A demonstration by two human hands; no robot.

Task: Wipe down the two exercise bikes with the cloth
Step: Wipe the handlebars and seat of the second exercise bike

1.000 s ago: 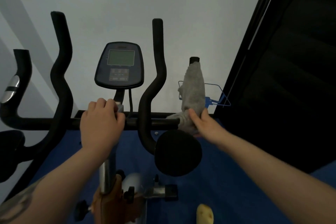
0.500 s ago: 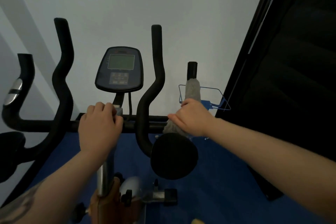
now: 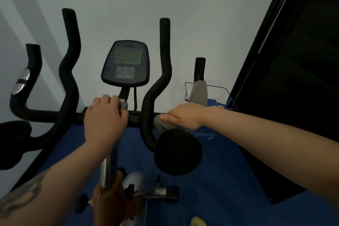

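The job looks like it is only partly done. The person is wiping the right side of the handlebar [image 3: 135,117] on one exercise bike [image 3: 110,180], and you cannot tell from here which parts are already clean. The second bike is not clearly in view (a dark frame stands at 3 o'clock, but what it is I cannot say), so it looks like that one is still left to do.

The grey cloth [image 3: 199,92] is draped over the right grip, at about 2 o'clock from the middle of the view. Its top hangs up along the short black post, and its bottom bunches around the bar.

The right hand [image 3: 183,115] lies on top of the cloth, fingers curled over it and pressing it onto the bar. The left hand [image 3: 105,120] is at about 10 o'clock from the round black pad [image 3: 178,152]. It is closed around the middle of the handlebar, just under the screen [image 3: 126,63], and seems to steady the bike.
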